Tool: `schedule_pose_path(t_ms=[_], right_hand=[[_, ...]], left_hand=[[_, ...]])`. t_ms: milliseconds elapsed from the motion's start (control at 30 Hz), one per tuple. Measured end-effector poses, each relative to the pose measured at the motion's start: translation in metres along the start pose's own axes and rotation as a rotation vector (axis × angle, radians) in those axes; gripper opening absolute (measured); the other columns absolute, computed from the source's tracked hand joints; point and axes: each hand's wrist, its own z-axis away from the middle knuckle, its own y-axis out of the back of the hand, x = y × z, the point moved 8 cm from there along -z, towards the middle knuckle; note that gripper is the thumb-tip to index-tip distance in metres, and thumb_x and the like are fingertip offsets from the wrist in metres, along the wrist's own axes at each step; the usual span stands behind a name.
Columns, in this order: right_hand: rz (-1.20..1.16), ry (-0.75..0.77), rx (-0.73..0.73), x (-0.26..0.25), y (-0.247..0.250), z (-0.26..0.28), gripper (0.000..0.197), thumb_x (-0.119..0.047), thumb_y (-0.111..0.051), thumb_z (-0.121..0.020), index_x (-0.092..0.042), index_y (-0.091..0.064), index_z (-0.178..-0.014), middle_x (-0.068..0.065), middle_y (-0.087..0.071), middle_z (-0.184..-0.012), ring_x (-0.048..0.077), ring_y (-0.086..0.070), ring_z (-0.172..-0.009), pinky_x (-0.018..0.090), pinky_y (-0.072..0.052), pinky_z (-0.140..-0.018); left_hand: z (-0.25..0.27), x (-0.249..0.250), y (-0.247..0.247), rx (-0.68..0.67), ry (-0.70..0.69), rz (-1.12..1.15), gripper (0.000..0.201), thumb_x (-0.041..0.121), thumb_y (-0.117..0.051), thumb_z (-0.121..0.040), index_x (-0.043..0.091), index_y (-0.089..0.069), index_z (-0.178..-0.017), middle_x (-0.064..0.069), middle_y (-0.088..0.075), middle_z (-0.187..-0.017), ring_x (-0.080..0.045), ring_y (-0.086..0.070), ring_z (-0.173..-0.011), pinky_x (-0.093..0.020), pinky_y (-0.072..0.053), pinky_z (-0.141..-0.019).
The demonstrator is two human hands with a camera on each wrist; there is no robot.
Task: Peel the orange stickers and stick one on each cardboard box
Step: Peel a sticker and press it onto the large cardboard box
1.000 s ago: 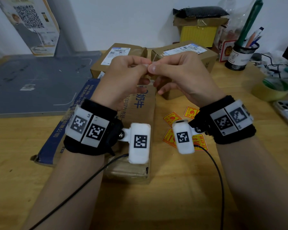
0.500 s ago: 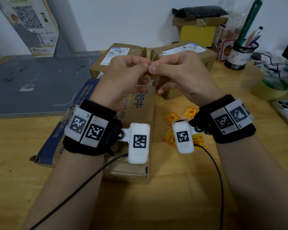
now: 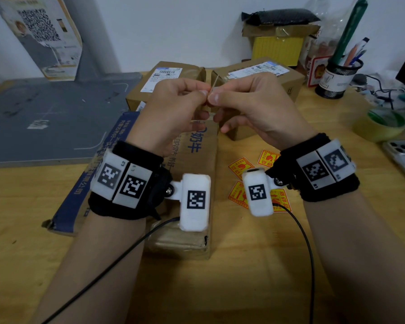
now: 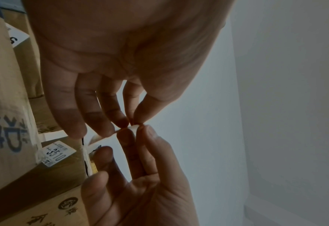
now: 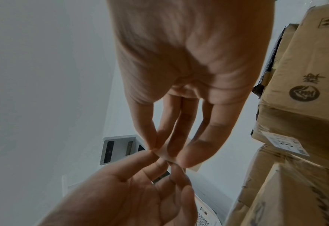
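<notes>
3 cardboard boxes (image 3: 192, 164) lie on the wooden desk (image 3: 243, 288), rigid enough, I judge, to take a firm press. Loose orange stickers (image 3: 241, 167) lie flat beside the nearest box. Above them, the left hand (image 3: 173, 106) and right hand (image 3: 250, 106) each pinch 1 sticker (image 4: 121, 137) between fingertips; it looks thin, light and floppy, best held by a corner.

I'm holding both forearms raised in front of me, wrists angled inward, my left hand (image 3: 173, 106) and right hand (image 3: 255, 106) meeting fingertip to fingertip; each is pinching with thumb and forefinger while the other fingers are curling loosely underneath
</notes>
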Motion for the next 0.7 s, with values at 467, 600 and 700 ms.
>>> schedule_pose_path(t_ms=[467, 600, 700], right_hand=[[0.029, 0.023, 0.034, -0.0035, -0.0015, 0.0005, 0.009, -0.004, -0.074, -0.087, -0.005, -0.078, -0.079, 0.011, -0.071, -0.076, 0.022, -0.064, -0.064, 0.032, -0.057, -0.052], [0.057, 0.033, 0.044, -0.0035, -0.0037, -0.0004, 0.011, -0.003, -0.074, -0.086, -0.007, -0.077, -0.076, 0.007, -0.070, -0.071, 0.021, -0.066, -0.063, 0.031, -0.057, -0.051], [0.069, 0.038, 0.052, -0.0007, -0.0048, -0.0019, 0.017, -0.002, -0.071, -0.086, -0.009, -0.076, -0.072, 0.002, -0.069, -0.064, 0.019, -0.067, -0.061, 0.031, -0.057, -0.050]], left_hand=[[-0.0002, -0.0011, -0.0007, -0.006, 0.005, 0.003, 0.011, 0.012, -0.061, -0.098, 0.019, -0.068, -0.093, -0.004, -0.068, -0.085, -0.009, -0.065, -0.064, -0.034, -0.062, -0.072], [0.0000, -0.0011, -0.0014, -0.005, 0.002, 0.002, 0.014, 0.009, -0.061, -0.097, 0.019, -0.068, -0.090, -0.004, -0.068, -0.083, -0.011, -0.066, -0.063, -0.035, -0.064, -0.074], [0.0009, -0.0006, -0.0035, -0.009, 0.002, 0.005, 0.015, 0.006, -0.059, -0.097, 0.018, -0.066, -0.090, -0.005, -0.067, -0.079, -0.011, -0.066, -0.057, -0.035, -0.064, -0.073]])
